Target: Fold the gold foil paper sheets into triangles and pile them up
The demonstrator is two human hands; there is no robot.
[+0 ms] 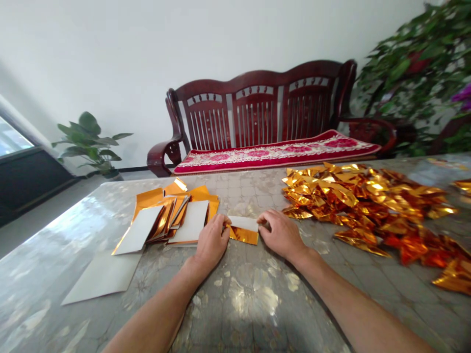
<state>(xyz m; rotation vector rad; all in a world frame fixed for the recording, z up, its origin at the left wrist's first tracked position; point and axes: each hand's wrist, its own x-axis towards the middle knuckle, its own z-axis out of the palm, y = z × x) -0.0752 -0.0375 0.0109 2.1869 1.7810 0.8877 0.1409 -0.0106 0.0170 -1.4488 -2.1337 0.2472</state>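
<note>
A small sheet of gold foil paper (243, 230), white on its upper face with a gold fold along the near edge, lies on the table between my hands. My left hand (211, 241) pinches its left end with closed fingers. My right hand (281, 234) pinches its right end in the same way. Just left of my left hand is a fanned stack of flat gold-and-white sheets (172, 215). To the right of my right hand spreads a big heap of folded gold foil pieces (364, 206).
The table (243, 294) has a glossy floral cover. A loose white sheet (105, 277) lies near its left edge. Behind the table stand a dark wooden bench (265, 108) with a red cushion, a potted plant (90, 142) at left and a leafy plant (415, 73) at right.
</note>
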